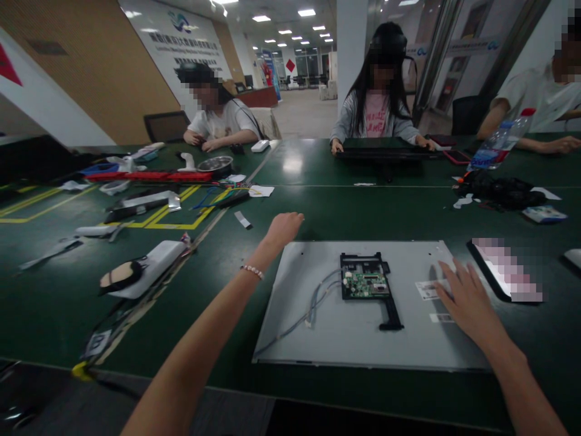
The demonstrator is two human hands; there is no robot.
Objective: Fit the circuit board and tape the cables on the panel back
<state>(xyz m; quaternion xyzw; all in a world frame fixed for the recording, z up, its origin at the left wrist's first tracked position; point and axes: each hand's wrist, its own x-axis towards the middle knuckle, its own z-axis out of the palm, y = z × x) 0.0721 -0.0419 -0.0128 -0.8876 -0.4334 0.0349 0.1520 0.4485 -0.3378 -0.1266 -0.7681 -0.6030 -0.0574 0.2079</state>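
Note:
A flat grey display panel lies on the green table in front of me, its metal back upward. On it sits a black plastic bracket with a green circuit board. A grey cable runs from the board to the panel's near left corner. My left hand is just beyond the panel's far left corner, seen from the side, fingers stretched forward and nothing visible in them. My right hand is spread over the panel's right side, beside a white label; whether it touches is unclear.
A phone lies right of the panel. To the left are a white device with a strap, tools, wires and a red bar. A bottle stands far right. Across the table, a person holds a dark panel; others sit nearby.

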